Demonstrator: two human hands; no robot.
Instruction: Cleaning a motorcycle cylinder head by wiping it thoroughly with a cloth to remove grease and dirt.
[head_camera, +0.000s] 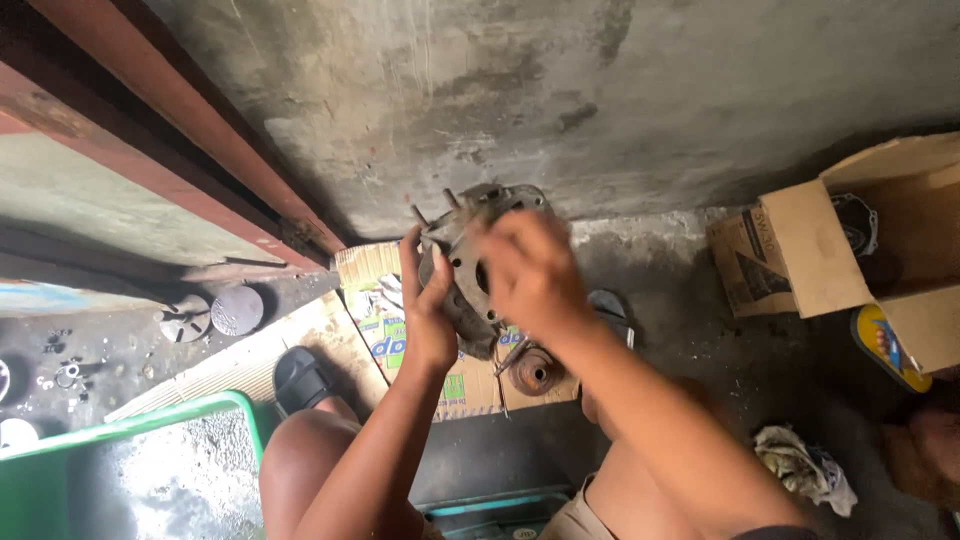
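Head view, centre: left hand (428, 318) & right hand (532, 272) fingers gripping greasy metal engine part (462, 262); prob. heavy, stiff, slippery; best held by rim.

You hold a grimy grey metal engine part (470, 262), studs sticking from its top, up in front of a concrete wall. Your left hand (425, 300) grips its left side; your right hand (530, 272) covers its front. Below lie flattened cardboard (400, 345) and a rusty round part (535, 372). An open cardboard box (850, 250) sits right, a green tub (130, 470) lower left.
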